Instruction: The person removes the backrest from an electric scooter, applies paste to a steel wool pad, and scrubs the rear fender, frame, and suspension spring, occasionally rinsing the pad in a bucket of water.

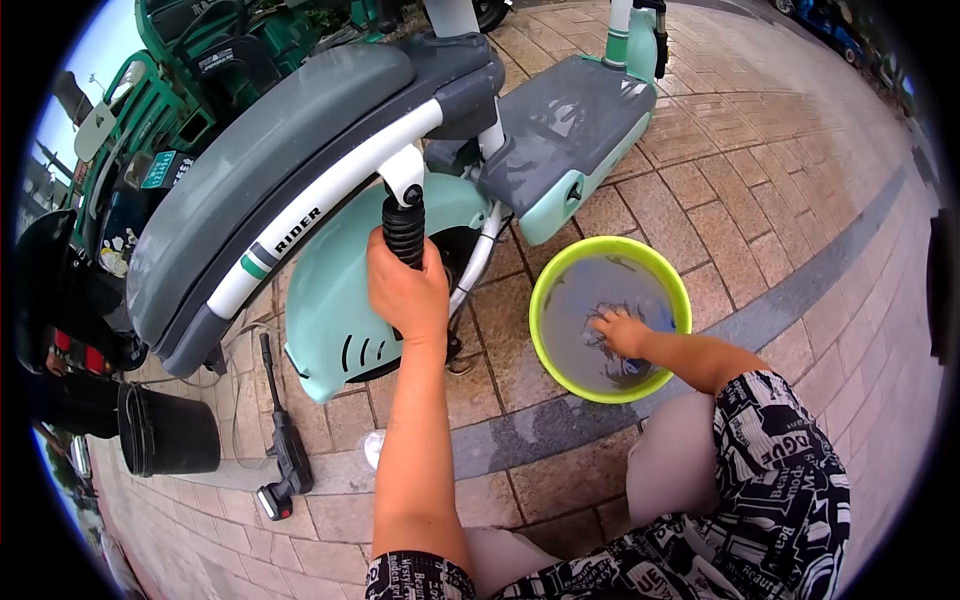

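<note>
My left hand is wrapped round the black coiled shock absorber of an electric scooter, beside its mint-green rear fender. A dark grey seat and a white frame bar marked "RIDER" lie above the fender. My right hand reaches into a lime-green basin of murky grey water. Its fingertips are partly under the surface, closed on something dark and crumpled that the cloudy water blurs. A bluish patch shows near the basin's lower right wall.
A black bucket and a cordless pressure washer gun with a thin hose are on the brick paving at left. The scooter's grey footboard extends behind the basin. A green cargo tricycle and a person in dark clothes are at far left.
</note>
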Demonstrator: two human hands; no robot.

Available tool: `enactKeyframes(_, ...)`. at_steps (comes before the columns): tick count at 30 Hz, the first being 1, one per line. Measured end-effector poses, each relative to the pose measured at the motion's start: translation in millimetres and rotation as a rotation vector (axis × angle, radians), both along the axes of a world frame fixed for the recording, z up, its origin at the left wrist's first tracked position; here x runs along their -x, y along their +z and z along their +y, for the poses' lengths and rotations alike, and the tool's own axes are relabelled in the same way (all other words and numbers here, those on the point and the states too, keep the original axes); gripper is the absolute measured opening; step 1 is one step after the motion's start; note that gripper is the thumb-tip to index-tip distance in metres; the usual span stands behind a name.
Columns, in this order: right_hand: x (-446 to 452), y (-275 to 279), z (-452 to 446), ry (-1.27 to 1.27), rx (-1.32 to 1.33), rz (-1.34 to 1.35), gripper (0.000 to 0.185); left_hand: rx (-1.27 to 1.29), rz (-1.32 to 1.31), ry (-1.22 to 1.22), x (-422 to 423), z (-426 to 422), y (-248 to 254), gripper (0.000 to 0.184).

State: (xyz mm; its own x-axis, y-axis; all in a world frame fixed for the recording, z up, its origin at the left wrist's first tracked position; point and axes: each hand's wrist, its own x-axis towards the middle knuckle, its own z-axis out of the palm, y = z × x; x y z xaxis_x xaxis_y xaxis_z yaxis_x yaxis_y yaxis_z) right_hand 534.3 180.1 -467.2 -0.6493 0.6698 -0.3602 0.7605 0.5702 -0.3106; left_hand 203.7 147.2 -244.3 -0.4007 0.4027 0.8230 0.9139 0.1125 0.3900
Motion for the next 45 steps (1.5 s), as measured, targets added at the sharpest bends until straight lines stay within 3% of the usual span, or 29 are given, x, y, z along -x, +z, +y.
enactKeyframes(4, 3.6, -3.9, 24.7, -0.042, 0.067, 0.091, 0.046, 0.032, -0.002, 0.047, -3.2, -2.2, 3.3, 0.044)
enactKeyframes(6, 7.4, 33.9, 22.2, -0.253, -0.03, 0.37, 0.041, 0.04, -0.023, 0.032, -2.6, -3.3, 3.5, 0.044)
enactKeyframes(9, 15.0, 76.3, 22.7, -0.463, -0.054, 0.205, 0.036, 0.054, -0.045, 0.006, -3.2, -4.4, 3.0, 0.046)
enactKeyframes(10, 16.7, 91.0, 23.9, -0.461, -0.075, 0.019, 0.034, 0.061, -0.044, -0.002, -2.5, -5.1, 3.7, 0.046)
enactKeyframes(11, 14.4, 94.0, 27.3, -0.442, -0.089, 0.017, 0.034, 0.063, -0.037, -0.024, -1.8, -6.0, 5.4, 0.047)
enactKeyframes(13, 12.6, 98.8, 31.5, -0.309, -0.304, 0.124, 0.035, 0.076, -0.073, -0.07, -0.4, -9.8, 8.3, 0.047)
enactKeyframes(14, 23.1, 121.3, 29.7, -0.242, -0.42, 0.311, 0.04, 0.072, -0.078, -0.1, 0.5, -13.2, 11.1, 0.047)
enactKeyframes(16, 67.0, 189.6, 24.6, -0.031, -0.713, 0.719, 0.044, 0.116, -0.124, -0.162, 4.4, -18.2, 15.5, 0.047)
enactKeyframes(21, 204.9, 364.1, -16.1, 0.529, -1.002, 1.178, 0.054, 0.193, -0.184, -0.285, 9.3, -23.9, 21.1, 0.048)
enactKeyframes(23, 266.9, 405.3, -43.1, 0.803, -1.059, 1.273, 0.047, -0.035, -0.021, -0.342, 11.6, -24.2, 31.8, 0.045)
enactKeyframes(24, 299.0, 417.1, -55.5, 0.884, -1.15, 1.336, 0.048, 0.095, -0.162, -0.411, 16.8, -20.6, 18.1, 0.043)
enactKeyframes(26, 351.7, 424.7, -65.5, 1.043, -1.149, 1.295, 0.051, 0.142, -0.136, -0.441, 19.2, -22.5, 20.5, 0.041)
enactKeyframes(29, 337.4, 431.1, -37.7, 1.159, -1.206, 1.08, 0.048, 0.229, -0.229, -0.362, 16.1, -26.4, 23.0, 0.049)
enactKeyframes(34, 220.1, 402.9, 57.5, 0.787, -1.185, 0.722, 0.063, 0.256, -0.237, -0.343, 11.7, -28.0, 27.1, 0.054)
enactKeyframes(35, 207.4, 404.2, 60.7, 0.715, -1.229, 0.653, 0.058, 0.249, -0.246, -0.343, 12.4, -26.7, 25.5, 0.054)
enactKeyframes(37, 204.3, 395.6, 71.3, 0.709, -1.217, 0.676, 0.059, 0.204, -0.187, -0.351, 12.4, -24.5, 21.4, 0.054)
enactKeyframes(41, 306.5, 418.5, -11.7, 1.123, -1.227, 0.948, 0.052, 0.287, -0.24, -0.337, 10.8, -27.8, 28.8, 0.053)
enactKeyframes(43, 347.1, 423.5, -41.3, 1.198, -1.213, 1.113, 0.047, 0.311, -0.149, -0.391, 19.3, -19.6, 13.9, 0.055)
enactKeyframes(45, 333.7, 424.1, -29.3, 1.198, -1.252, 1.061, 0.047, 0.272, -0.179, -0.419, 15.2, -20.2, 19.3, 0.055)
